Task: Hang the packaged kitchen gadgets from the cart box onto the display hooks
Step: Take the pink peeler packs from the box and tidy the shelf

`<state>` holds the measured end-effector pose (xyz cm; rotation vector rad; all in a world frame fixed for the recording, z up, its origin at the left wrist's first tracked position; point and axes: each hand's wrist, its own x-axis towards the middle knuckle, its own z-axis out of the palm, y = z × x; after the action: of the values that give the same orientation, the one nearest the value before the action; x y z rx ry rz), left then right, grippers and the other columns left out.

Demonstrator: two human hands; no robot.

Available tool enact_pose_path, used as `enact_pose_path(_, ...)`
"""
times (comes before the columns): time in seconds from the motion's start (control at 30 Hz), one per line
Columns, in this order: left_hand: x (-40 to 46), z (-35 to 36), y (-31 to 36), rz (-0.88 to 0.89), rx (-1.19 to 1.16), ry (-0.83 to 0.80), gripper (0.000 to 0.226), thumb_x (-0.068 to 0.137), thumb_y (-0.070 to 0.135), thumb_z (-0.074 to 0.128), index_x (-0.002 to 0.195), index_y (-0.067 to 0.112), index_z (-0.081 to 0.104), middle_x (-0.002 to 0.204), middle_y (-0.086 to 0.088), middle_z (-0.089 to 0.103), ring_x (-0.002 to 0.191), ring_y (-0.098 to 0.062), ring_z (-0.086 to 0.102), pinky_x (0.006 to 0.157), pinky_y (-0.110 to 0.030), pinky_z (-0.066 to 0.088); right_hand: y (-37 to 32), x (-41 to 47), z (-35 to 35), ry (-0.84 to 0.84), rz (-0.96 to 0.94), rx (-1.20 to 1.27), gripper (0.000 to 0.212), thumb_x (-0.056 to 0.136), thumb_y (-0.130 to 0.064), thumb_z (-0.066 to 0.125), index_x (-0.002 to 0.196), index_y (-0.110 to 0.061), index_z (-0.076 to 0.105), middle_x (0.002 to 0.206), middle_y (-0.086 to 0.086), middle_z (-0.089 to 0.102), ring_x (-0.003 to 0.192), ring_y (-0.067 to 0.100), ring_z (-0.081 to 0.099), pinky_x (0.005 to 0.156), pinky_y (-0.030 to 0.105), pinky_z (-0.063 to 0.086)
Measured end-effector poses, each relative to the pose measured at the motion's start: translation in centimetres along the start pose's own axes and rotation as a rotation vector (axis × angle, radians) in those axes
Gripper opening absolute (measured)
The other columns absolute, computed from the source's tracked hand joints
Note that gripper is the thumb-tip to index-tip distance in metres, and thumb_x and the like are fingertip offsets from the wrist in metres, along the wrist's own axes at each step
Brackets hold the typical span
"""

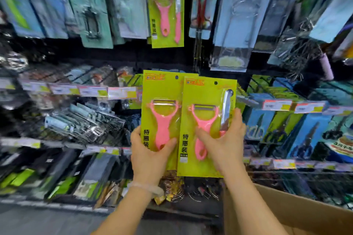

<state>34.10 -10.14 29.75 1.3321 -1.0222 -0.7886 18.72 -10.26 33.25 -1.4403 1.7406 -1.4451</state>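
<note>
Two packs in hand: a left peeler-and-knife pack (pixel 162 120) and a right peeler-and-knife pack (pixel 207 128), both lime-green cards held upright side by side in front of the shelving; the right card overlaps the left card's right edge.
Pack contents: each card shows one pink Y-shaped peeler under clear blister; the right card also shows one knife with a metal blade along its right side — on the left card that side is covered.
Hang holes: one round hole near the top of each held card, neither on a hook.
Left hand (pixel 148 150): fingers curled round the lower left edge of the left pack, thumb pressed across its front below the peeler handle.
Right hand (pixel 223 139): thumb laid over the front of the right pack at the peeler handle, fingers wrapped round its right edge beside the knife — a firm grasp.
Wrist: one pale band on the left wrist (pixel 147 187).
Hung pack (pixel 166 7): one identical green card with pink peeler and pink-handled knife hangs in the top row, directly above the held pair.
Neighbouring hooks: blurred blue and grey carded utensils to both sides; count not readable.
Shelf rails: price labels (pixel 277 105) along the edges, too blurred to read.
Cardboard box (pixel 286 213): one, open, at lower right beneath the right forearm.
</note>
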Motion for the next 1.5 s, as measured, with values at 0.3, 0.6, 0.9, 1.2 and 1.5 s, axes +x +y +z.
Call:
enact_pose_path(0.3, 3.9, -6.1, 4.5, 0.116, -0.075, 0.041, 0.069, 0.066, 0.019, 0.084, 0.116, 0.028, 0.038, 0.100, 0.011, 0.057, 0.082, -0.001, 0.059, 0.068, -0.016, 0.045, -8.0, 0.0, 4.4, 0.026, -0.082, -0.011, 0.116, 0.065, -0.041, 0.082, 0.150, -0.028, 0.004, 0.129, -0.008, 0.026, 0.119, 0.017, 0.040, 0.104, 0.039, 0.039)
enact_pose_path(0.6, 9.1, -6.2, 8.7, 0.180, -0.126, 0.052, 0.073, 0.066, 0.020, 0.085, 0.121, 0.025, 0.037, 0.100, 0.014, 0.054, 0.083, 0.006, 0.056, 0.071, -0.016, 0.047, -13.0, 4.3, 5.5, 0.048, -0.174, -0.029, 0.118, 0.061, -0.052, 0.080, 0.149, -0.032, 0.002, 0.143, -0.009, 0.021, 0.127, 0.021, 0.038, 0.105, 0.047, 0.038)
enact_pose_path(0.9, 15.7, -4.9, 11.5, 0.251, -0.163, 0.086, 0.069, 0.065, 0.017, 0.085, 0.116, 0.024, 0.038, 0.095, 0.009, 0.058, 0.081, -0.005, 0.059, 0.063, -0.018, 0.042, -16.6, 11.3, 7.7, 0.010, -0.253, 0.013, 0.114, 0.066, -0.044, 0.080, 0.149, -0.030, 0.003, 0.147, -0.005, 0.018, 0.136, 0.019, 0.027, 0.113, 0.043, 0.029)
enact_pose_path(1.2, 20.7, -1.8, 13.8, 0.295, -0.145, 0.152, 0.071, 0.066, 0.024, 0.085, 0.113, 0.030, 0.032, 0.091, 0.015, 0.051, 0.077, -0.005, 0.051, 0.076, -0.027, 0.037, -18.1, 17.8, 8.3, 0.008, -0.331, 0.035, 0.112, 0.067, -0.042, 0.080, 0.149, -0.028, 0.004, 0.144, -0.002, 0.021, 0.134, 0.019, 0.028, 0.109, 0.037, 0.029)
enact_pose_path(1.5, 23.8, -0.4, 13.3, 0.274, -0.061, 0.238, 0.080, 0.065, 0.026, 0.085, 0.128, 0.016, 0.037, 0.108, 0.000, 0.054, 0.097, -0.024, 0.055, 0.082, -0.034, 0.043, -17.9, 21.5, 9.7, 0.002, -0.397, -0.022, 0.115, 0.068, -0.045, 0.076, 0.150, -0.025, -0.001, 0.141, -0.002, 0.020, 0.134, 0.020, 0.024, 0.110, 0.036, 0.028)
